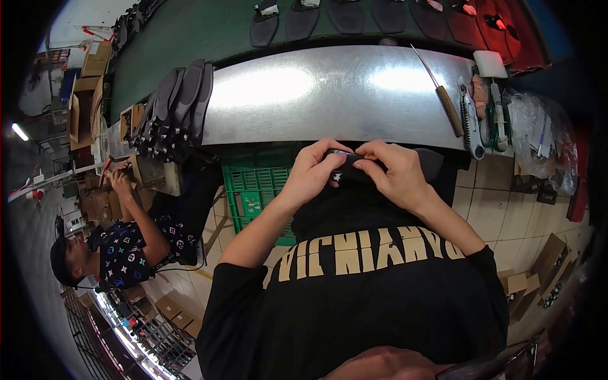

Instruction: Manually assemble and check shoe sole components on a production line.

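Observation:
A dark sandal sole (430, 163) is between my hands, just off the near edge of the metal worktop (285, 126). My left hand (321, 166) pinches its left end, where a small black-and-white piece (337, 177) shows below the fingers. My right hand (394, 170) is closed on its middle, with finger and thumb together. The rounded end of the sole sticks out past the right hand. Fingers cover much of the strap end, so its details are hidden.
At the worktop's left lies a stack of dark soles (183, 101). An awl (449, 111), a utility knife (472, 123) and a brush (491, 64) lie at its right. Soles stand in a row on the green belt (183, 35). A green crate (259, 180) sits below; a co-worker (136, 247) works at left.

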Demonstrator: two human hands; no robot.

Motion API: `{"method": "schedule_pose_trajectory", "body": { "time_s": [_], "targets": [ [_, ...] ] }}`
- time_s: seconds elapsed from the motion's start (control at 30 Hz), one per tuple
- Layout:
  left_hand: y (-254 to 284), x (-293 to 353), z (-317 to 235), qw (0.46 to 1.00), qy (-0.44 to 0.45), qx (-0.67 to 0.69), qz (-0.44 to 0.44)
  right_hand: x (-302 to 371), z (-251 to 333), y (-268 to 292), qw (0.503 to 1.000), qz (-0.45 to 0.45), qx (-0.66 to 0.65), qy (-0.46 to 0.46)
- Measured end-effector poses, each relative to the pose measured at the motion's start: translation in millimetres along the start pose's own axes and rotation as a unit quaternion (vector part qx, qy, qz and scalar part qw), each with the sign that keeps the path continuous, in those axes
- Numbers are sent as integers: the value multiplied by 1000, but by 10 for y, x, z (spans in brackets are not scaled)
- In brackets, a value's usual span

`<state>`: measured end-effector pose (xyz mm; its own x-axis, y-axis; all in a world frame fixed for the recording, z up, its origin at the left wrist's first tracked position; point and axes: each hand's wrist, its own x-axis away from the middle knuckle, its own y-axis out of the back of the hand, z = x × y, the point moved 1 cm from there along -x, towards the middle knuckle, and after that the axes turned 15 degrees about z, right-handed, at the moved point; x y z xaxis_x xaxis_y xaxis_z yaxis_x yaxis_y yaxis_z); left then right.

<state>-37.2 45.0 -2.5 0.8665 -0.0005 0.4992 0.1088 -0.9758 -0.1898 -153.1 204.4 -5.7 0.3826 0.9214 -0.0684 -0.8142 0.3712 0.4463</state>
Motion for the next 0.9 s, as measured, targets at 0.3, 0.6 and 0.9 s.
{"method": "schedule_pose_trajectory", "body": {
  "time_s": [0.3, 0.6, 0.9],
  "targets": [
    [68, 83, -179, 997, -61, -35, 20, -194, -45, 271, 924, 202, -283, -161],
    [633, 122, 54, 916, -145, 330, -175, -208, -704, 737, 883, -226, 394, -115],
    [330, -151, 193, 831, -85, 539, -108, -88, -97, -35, 983, 55, -171, -46]
  ]
}}
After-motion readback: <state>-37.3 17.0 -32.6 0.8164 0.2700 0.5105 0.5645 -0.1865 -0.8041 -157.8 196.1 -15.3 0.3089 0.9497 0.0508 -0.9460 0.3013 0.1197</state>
